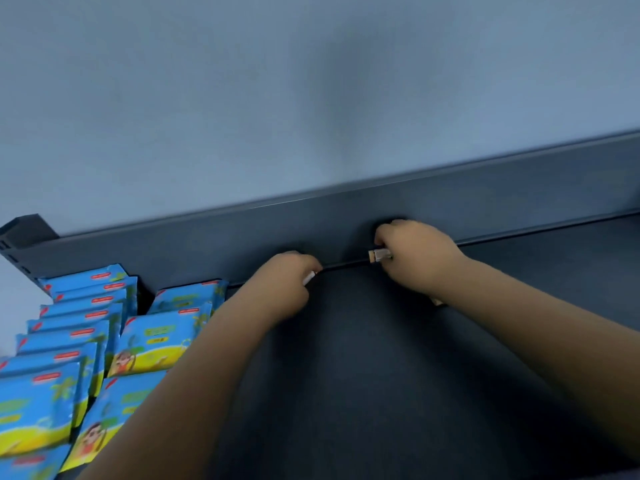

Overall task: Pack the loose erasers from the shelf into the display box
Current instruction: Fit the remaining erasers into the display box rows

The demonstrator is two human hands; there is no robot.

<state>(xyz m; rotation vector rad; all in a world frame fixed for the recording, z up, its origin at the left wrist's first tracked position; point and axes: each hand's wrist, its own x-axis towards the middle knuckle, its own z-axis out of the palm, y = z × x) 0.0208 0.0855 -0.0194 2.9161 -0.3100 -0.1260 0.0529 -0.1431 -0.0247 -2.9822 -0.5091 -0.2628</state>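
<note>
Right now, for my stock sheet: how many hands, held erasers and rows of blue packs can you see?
Hands: 2 (left hand, right hand)
Held erasers: 2 (left eraser, right eraser)
Pack rows: 2 (left row, right row)
Total: 6

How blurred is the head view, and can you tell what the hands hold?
Head view: motion blur smears both hands; the left hand and right hand each grip a pale piece, details unreadable. Dim, even light, no glare; soft shadow on the wall.
</note>
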